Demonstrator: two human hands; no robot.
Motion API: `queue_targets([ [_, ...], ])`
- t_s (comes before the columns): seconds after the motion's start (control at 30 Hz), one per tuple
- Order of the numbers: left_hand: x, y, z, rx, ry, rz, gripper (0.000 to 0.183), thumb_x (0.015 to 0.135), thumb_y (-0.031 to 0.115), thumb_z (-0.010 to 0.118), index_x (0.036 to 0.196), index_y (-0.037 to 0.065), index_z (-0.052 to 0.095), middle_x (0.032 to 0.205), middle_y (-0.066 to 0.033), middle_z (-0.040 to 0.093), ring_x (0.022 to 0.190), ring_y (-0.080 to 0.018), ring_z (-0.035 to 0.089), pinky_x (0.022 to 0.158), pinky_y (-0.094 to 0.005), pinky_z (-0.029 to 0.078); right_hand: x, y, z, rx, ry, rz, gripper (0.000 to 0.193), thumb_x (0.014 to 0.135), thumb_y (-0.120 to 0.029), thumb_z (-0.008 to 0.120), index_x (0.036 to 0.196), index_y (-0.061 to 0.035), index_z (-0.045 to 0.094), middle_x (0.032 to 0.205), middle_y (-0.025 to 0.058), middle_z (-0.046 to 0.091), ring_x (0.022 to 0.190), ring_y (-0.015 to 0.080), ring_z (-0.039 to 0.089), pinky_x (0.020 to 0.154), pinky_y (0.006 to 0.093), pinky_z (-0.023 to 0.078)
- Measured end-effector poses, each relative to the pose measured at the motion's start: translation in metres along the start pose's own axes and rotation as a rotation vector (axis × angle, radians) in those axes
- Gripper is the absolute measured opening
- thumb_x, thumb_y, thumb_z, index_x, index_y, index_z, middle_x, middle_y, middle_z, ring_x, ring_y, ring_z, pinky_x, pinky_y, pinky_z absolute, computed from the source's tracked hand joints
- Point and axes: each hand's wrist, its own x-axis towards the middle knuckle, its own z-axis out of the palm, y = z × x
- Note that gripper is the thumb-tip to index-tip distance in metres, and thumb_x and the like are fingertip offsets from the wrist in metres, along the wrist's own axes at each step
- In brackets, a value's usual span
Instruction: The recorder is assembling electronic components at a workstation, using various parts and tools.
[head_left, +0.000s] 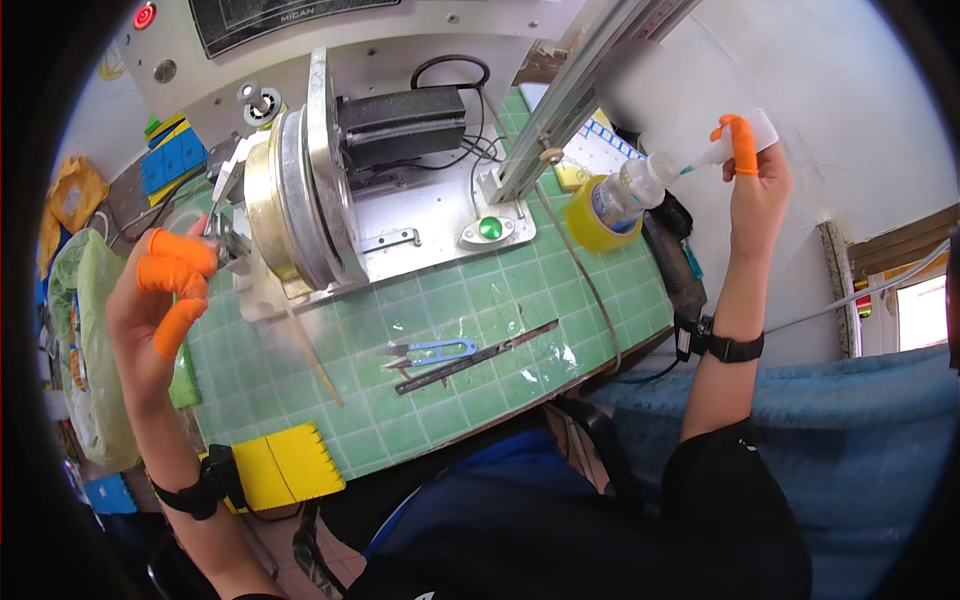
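At the left, my left hand (148, 310) wears orange finger covers. Its curled fingers close at a small metal fitting (234, 248) beside the round metal drum (275, 205) of a bench machine; the fingertips are partly hidden. Raised at the right, my right hand (762, 195) grips a small white squeeze bottle (763, 128), an orange cover on its index finger. The squeeze bottle's thin nozzle points left toward a clear plastic bottle (650, 178) standing in a yellow holder (592, 222). Nozzle and clear bottle appear close; whether they touch I cannot tell.
Blue thread snips (440, 350) and a dark flat strip (480, 357) lie on the green tiled mat (400, 420). A black motor (405, 125) and green button (490, 229) belong to the machine. A metal post (575, 110) rises behind. Yellow sheets (285, 465) lie front left.
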Motion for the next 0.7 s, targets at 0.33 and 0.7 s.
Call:
queue_targets([
  [0.33,-0.003,0.001,0.0,-0.003,0.009,0.006,0.012,0.081,0.002,0.069,0.088,0.003,0.059,0.1,-0.0109,0.061,0.098,-0.0224,0.058,0.115,-0.0588,0.031,0.002,0.01,-0.003,-0.036,-0.047,0.003,0.023,0.098,-0.019,0.066,0.109,0.0007,0.069,0.092,0.0048,0.071,0.072,0.0067,0.057,0.063,0.0223,0.046],
  [0.7,-0.024,-0.02,-0.02,0.09,0.021,-0.062,0.011,0.088,0.004,0.064,0.097,0.001,0.059,0.113,-0.0149,0.061,0.113,-0.0292,0.058,0.113,-0.0503,0.033,-0.107,-0.066,-0.045,0.024,-0.829,-0.153,0.025,0.067,-0.005,0.085,0.089,-0.0072,0.075,0.095,0.0113,0.07,0.085,0.0207,0.068,0.07,0.0295,0.054],
])
